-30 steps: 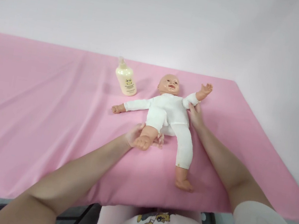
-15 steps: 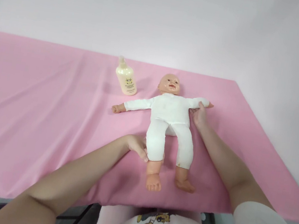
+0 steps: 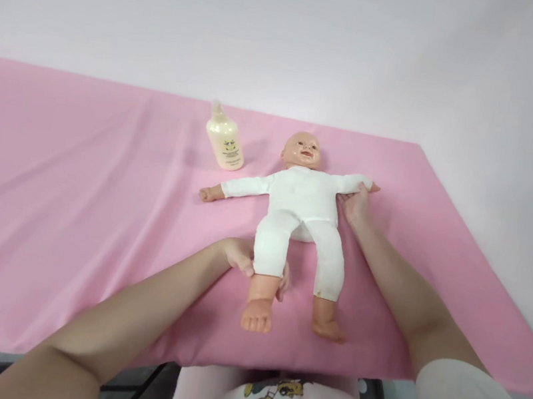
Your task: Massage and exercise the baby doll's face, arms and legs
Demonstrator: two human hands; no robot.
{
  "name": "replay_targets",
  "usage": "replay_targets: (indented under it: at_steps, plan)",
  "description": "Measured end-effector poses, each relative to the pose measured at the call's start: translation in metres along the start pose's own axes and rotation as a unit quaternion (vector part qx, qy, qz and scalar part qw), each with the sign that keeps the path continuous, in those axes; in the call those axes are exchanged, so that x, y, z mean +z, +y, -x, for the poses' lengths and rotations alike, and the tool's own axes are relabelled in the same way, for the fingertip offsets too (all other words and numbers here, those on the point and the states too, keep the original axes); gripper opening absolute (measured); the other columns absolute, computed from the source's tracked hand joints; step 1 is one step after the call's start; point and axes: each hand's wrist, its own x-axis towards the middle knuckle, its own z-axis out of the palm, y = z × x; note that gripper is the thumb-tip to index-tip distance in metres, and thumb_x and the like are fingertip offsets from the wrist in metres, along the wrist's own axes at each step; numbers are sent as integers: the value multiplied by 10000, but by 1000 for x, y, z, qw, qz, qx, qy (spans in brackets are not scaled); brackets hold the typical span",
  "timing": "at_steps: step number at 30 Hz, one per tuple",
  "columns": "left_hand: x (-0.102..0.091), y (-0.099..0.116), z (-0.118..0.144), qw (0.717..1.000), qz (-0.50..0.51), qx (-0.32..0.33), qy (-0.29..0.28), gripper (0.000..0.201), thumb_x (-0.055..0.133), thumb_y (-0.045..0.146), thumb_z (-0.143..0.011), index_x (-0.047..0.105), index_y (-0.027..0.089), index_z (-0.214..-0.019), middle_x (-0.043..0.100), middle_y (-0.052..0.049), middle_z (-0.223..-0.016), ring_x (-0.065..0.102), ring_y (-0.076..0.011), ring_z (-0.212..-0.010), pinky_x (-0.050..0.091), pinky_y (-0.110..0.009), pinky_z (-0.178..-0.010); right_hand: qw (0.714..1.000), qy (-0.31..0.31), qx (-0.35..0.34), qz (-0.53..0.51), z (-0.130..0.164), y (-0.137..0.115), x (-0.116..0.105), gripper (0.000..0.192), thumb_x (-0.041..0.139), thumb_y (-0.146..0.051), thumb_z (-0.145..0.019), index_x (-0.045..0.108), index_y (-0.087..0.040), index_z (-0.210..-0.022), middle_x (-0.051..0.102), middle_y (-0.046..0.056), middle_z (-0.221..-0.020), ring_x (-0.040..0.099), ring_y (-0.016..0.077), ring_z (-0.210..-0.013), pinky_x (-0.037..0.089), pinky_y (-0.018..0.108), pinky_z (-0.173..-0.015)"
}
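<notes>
Your left hand (image 3: pixel 243 258) gripped the doll (image 3: pixel 303 200) by its leg, fingers partly hidden, your right hand (image 3: pixel 357 204) clasped its arm, thumb covered.

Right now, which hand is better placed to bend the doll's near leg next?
Probably the left hand: it already grips the doll at the lower leg. The right hand is busy at the doll's arm, farther off.
</notes>
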Motion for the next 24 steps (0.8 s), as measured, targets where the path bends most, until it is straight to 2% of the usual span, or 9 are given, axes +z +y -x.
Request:
replay_targets:
  at_steps: [1, 2, 5, 8, 11, 15, 20, 22, 24]
  plan:
    - [-2, 0, -1, 1000, 9, 13, -13, 549, 864, 632, -609, 783, 168, -891, 754, -184, -858, 738, -411, -953, 598, -522, -903, 1000, 23, 7, 3, 0, -1, 1, 279, 404, -385, -1032, 646, -253, -988, 780, 53, -953, 759, 238, -1045, 677, 426, -932]
    - [-3, -2, -1, 999, 20, 32, -2, 559, 853, 645, -601, 775, 170, -884, 740, -177, -827, 731, -409, -925, 594, -534, -890, 999, 44, 13, 7, 0, -1, 3, 292, 396, -397, -1035, 646, -252, -997, 781, 53, -966, 757, 239, -1050, 673, 432, -940]
    - [-6, -14, 0, 994, 53, 76, 58, 639, 835, 737, -543, 725, 177, -830, 678, -129, -755, 695, -360, -820, 575, -537, -857, 998, 62, 7, 30, 1, -1, 6, 321, 371, -416, -1042, 641, -244, -1023, 778, 58, -990, 751, 238, -1077, 656, 431, -974]
    - [-4, -24, 2, 981, 84, 120, 128, 707, 775, 840, -548, 642, 187, -786, 598, -63, -746, 640, -288, -783, 554, -498, -862, 997, 31, -27, 68, 3, 3, 5, 292, 420, -431, -1020, 638, -237, -1040, 774, 61, -997, 746, 241, -1096, 641, 427, -992]
    - [0, -25, 3, 961, 114, 150, 201, 695, 716, 845, -620, 595, 188, -810, 552, -31, -786, 601, -257, -802, 532, -470, -878, 993, -20, -70, 98, 10, 6, 4, 287, 530, -476, -967, 646, -230, -1058, 775, 63, -1008, 755, 252, -1060, 646, 424, -960]
    - [0, -20, 3, 943, 143, 164, 251, 667, 706, 824, -657, 582, 186, -805, 539, -31, -807, 570, -242, -817, 507, -464, -915, 973, -67, -149, 160, 23, 3, 5, 351, 643, -544, -908, 652, -245, -1091, 768, 51, -1063, 748, 243, -1050, 638, 395, -925]
    - [-10, -21, 3, 938, 165, 173, 252, 635, 727, 807, -647, 605, 195, -767, 534, -35, -801, 559, -222, -802, 511, -396, -855, 913, -155, -239, 291, 32, 0, 3, 424, 704, -569, -886, 678, -251, -1166, 744, 76, -1151, 698, 260, -1135, 569, 430, -1048]
    - [-12, -22, 3, 936, 165, 174, 257, 625, 721, 805, -658, 607, 199, -761, 529, -32, -794, 558, -218, -798, 511, -384, -841, 870, -208, -277, 352, 31, -1, 1, 441, 725, -562, -880, 690, -260, -1198, 720, 92, -1209, 670, 283, -1182, 533, 477, -1106]
    - [-11, -22, 3, 936, 163, 170, 261, 615, 714, 798, -673, 614, 198, -766, 533, -32, -795, 560, -215, -796, 512, -386, -844, 812, -251, -326, 414, 31, -3, -1, 424, 725, -545, -893, 707, -282, -1225, 682, 98, -1283, 627, 305, -1264, 478, 516, -1177]
